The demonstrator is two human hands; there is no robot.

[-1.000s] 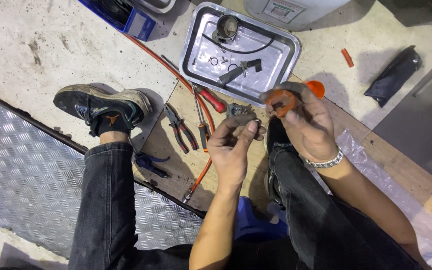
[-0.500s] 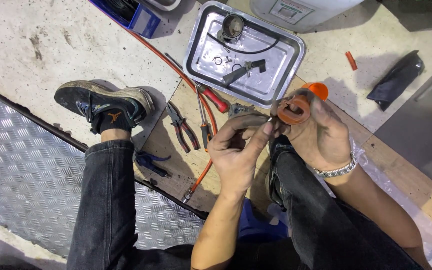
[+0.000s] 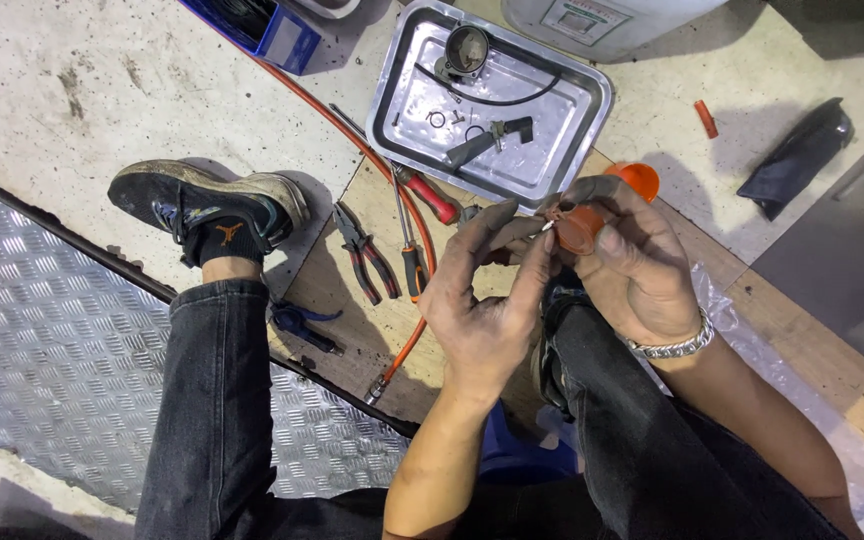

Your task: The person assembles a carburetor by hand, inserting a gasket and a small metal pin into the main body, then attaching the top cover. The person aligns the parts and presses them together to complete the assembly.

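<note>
Above the seated person's knees, both hands are brought together over a wooden board (image 3: 352,290) that lies on the concrete floor. A small orange part (image 3: 580,228) is gripped in the right hand (image 3: 637,265), whose fingers are curled closely round it, so that only its upper face is seen; a metal bracelet (image 3: 674,346) is worn on that wrist. The left hand (image 3: 487,300) is half closed, its grimy thumb and forefinger pinched together at a thin pale tip that juts from the orange part's left edge; whether anything else is held in that palm cannot be told. Just behind the right hand, an orange cap (image 3: 635,179) is seen lying on the board, partly hidden by the fingers. Beyond the hands, a shallow metal tray (image 3: 587,110) is set on the floor, and in it a round dark fitting (image 3: 467,47), a black cable, a few small rings and a dark lever-shaped piece are laid. To the left of the hands, a red-handled screwdriver (image 3: 430,198), pliers with red and black grips (image 3: 364,252) and a second tool with an orange and black handle (image 3: 412,268) are spread on the board, crossed by a long orange hose (image 3: 347,130). A worn black shoe (image 3: 207,205) is planted beside the board, next to a sheet of chequered metal plate (image 3: 42,330).
</note>
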